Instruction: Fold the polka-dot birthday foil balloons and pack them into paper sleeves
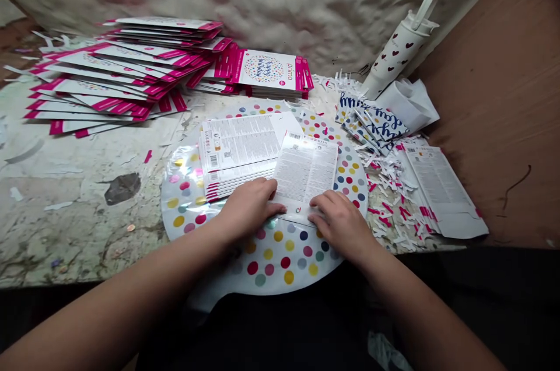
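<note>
A flat printed cardboard packet, text side up, lies between my two hands. My left hand is closed at its lower left corner, thumb along the bottom edge. At the lower right corner my right hand grips the packet with bent fingers and thumb. Left of it, partly beneath, is a fanned stack of similar packets with barcodes and pink edges. Under everything spreads a flat foil balloon with coloured dots, its tail hanging over the table's front edge.
Finished-looking white and pink packets are piled at the back left, beside a smaller stack. At right stand a heart-patterned tumbler, folded foil balloons, paper shreds and more packets against a brown board.
</note>
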A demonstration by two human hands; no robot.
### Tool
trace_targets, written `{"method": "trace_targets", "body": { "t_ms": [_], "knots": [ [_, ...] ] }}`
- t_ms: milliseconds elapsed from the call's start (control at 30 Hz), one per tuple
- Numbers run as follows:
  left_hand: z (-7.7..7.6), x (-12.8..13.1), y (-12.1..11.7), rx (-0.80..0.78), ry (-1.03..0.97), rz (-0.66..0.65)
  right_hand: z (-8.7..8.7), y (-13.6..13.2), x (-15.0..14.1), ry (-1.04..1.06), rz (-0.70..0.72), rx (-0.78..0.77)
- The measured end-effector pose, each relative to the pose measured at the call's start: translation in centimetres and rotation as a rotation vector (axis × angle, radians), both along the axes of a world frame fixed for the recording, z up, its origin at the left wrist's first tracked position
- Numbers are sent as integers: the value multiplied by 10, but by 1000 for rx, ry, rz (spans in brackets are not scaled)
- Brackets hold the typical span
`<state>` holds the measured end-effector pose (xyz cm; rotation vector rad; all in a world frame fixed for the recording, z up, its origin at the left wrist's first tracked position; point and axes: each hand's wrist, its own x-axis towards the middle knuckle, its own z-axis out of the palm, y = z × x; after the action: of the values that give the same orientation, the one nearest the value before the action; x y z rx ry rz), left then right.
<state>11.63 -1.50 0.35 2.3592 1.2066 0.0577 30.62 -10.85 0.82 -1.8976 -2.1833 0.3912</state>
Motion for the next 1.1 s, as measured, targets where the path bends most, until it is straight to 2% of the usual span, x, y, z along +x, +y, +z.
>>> {"method": "trace_targets", "body": {
  "t_ms": [100, 200, 233, 267, 300, 367, 400, 433, 467, 533, 633, 700, 767, 833, 933, 1000, 1100],
  "knots": [
    [4, -2, 9, -66, -17, -88, 3, -3, -9, -195, 181, 34],
    [16, -9, 0, -4, -155, -78, 5, -4, -19, -452, 226, 74],
    [21, -11, -6, -39, -195, -58, 6, -4, -21, -507, 228, 93],
    [24, -12, -14, -149, -226, -34, 7, -4, -22, -537, 224, 121],
    [25, -13, -21, -343, -260, -6, 9, -4, -23, -543, 221, 154],
    [22, -13, -34, -824, -419, 113, 14, -6, -26, -499, 227, 246],
    [19, -12, -38, -1012, -552, 216, 16, -7, -28, -458, 233, 306],
    [14, -10, -41, -1128, -696, 333, 17, -9, -31, -410, 241, 367],
    [9, -8, -43, -1171, -827, 445, 17, -11, -34, -360, 249, 429],
    [2, -3, -45, -1154, -993, 590, 14, -16, -40, -270, 244, 523],
    [1, 4, -47, -1177, -1117, 691, 7, -22, -47, -198, 217, 603],
    [4, 6, -48, -1271, -1211, 774, 5, -25, -47, -163, 211, 607],
    [6, 5, -48, -1358, -1260, 812, 8, -27, -42, -71, 208, 537],
    [8, 2, -48, -1318, -1195, 740, 14, -25, -34, 126, 174, 372],
    [15, -3, -48, -1034, -963, 531, 23, -14, -28, 458, 21, 173],
    [22, -4, -47, -862, -855, 428, 25, -5, -30, 577, -47, 158],
    [31, -4, -43, -696, -825, 387, 25, 3, -26, 701, -57, 168]
  ]
}}
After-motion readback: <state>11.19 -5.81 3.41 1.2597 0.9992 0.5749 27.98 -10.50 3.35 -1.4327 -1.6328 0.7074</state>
